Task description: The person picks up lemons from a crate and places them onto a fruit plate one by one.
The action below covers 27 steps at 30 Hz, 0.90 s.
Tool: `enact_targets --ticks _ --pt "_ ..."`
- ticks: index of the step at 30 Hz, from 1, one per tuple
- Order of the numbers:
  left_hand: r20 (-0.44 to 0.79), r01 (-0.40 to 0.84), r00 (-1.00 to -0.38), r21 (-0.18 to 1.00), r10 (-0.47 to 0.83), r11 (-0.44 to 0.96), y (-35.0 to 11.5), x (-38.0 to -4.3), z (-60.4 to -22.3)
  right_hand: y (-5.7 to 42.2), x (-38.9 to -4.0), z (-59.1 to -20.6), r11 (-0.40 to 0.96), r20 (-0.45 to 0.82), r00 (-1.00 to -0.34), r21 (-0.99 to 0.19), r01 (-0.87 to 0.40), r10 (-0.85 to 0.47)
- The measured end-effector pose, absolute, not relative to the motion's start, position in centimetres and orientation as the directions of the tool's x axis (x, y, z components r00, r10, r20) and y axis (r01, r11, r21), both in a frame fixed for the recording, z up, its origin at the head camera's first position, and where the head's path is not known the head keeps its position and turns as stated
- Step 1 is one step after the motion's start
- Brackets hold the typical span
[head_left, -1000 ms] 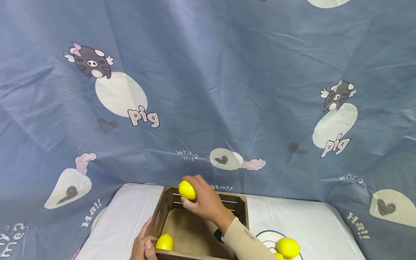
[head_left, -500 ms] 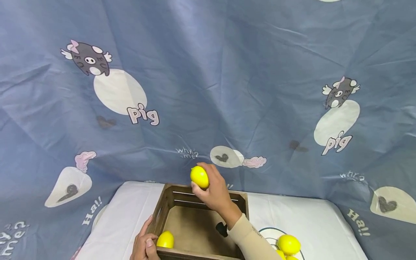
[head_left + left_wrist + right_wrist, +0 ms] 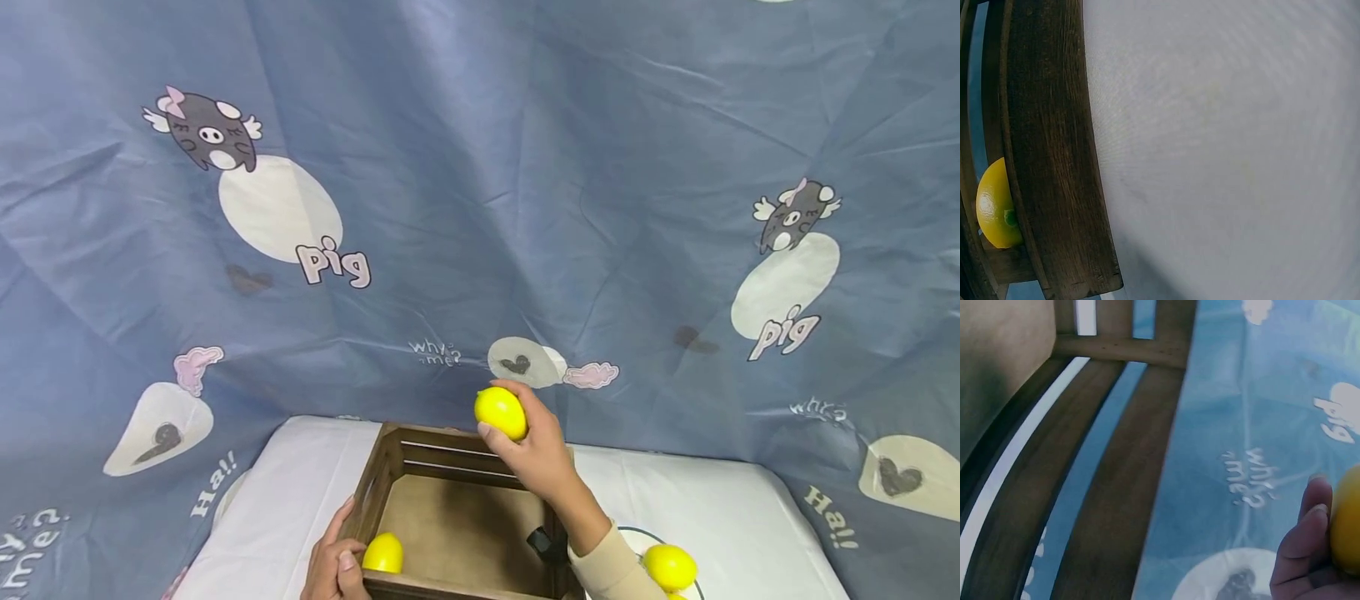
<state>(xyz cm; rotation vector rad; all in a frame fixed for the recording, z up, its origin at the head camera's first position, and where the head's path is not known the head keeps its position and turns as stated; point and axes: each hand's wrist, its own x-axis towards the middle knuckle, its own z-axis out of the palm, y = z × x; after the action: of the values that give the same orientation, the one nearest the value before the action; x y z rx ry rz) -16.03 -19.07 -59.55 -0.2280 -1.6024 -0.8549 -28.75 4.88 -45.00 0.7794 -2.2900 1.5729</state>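
Observation:
My right hand [image 3: 536,442] grips a yellow lemon [image 3: 500,412] above the back right part of a brown wooden crate [image 3: 465,583]. In the right wrist view, fingers and part of that lemon [image 3: 1347,528] show at the right edge, beside the slatted wall [image 3: 1122,475]. My left hand [image 3: 335,562] grips the crate's front left corner, fingers along the left side. Another lemon [image 3: 383,553] lies inside the crate at that corner; the left wrist view shows it behind the crate wall [image 3: 1054,156], without the left hand.
To the right of the crate, partly behind the right sleeve [image 3: 618,567], a white plate [image 3: 633,542] with dark rings bears lemons [image 3: 671,567]. A white cloth [image 3: 735,517] covers the table. Blue printed fabric [image 3: 480,208] hangs behind it.
My right hand has moved to the right with the lemon, rising at first, from over the crate's middle toward its back right. My left hand stays at the corner.

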Motion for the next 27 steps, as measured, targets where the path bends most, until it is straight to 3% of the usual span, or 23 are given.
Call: enact_targets --ticks 8,16,21,22,27 --pt "0.914 0.577 -0.273 0.404 -0.3 0.71 -19.6 -16.2 -60.3 7.6 -26.3 -43.8 0.158 0.384 -0.879 -0.885 -0.438 -0.284" --pt "0.942 0.609 -0.216 0.336 -0.257 0.719 -19.7 -16.6 -59.5 10.5 -23.0 -43.0 0.193 0.408 -0.875 -0.866 -0.462 -0.262" --pt "0.943 0.601 -0.25 0.328 -0.218 0.729 -20.0 -16.7 -59.7 12.7 -21.2 -43.7 0.288 0.368 -0.906 -0.862 -0.417 -0.208" --pt "0.943 0.605 -0.261 0.325 -0.205 0.726 -20.4 -16.9 -60.4 13.1 -20.9 -44.0 0.314 0.35 -0.917 -0.863 -0.394 -0.19" --pt "0.881 0.638 -0.467 0.394 -0.073 0.661 -24.8 -18.0 -66.3 15.1 -19.6 -45.7 0.426 0.253 -0.964 -0.866 -0.263 -0.08"
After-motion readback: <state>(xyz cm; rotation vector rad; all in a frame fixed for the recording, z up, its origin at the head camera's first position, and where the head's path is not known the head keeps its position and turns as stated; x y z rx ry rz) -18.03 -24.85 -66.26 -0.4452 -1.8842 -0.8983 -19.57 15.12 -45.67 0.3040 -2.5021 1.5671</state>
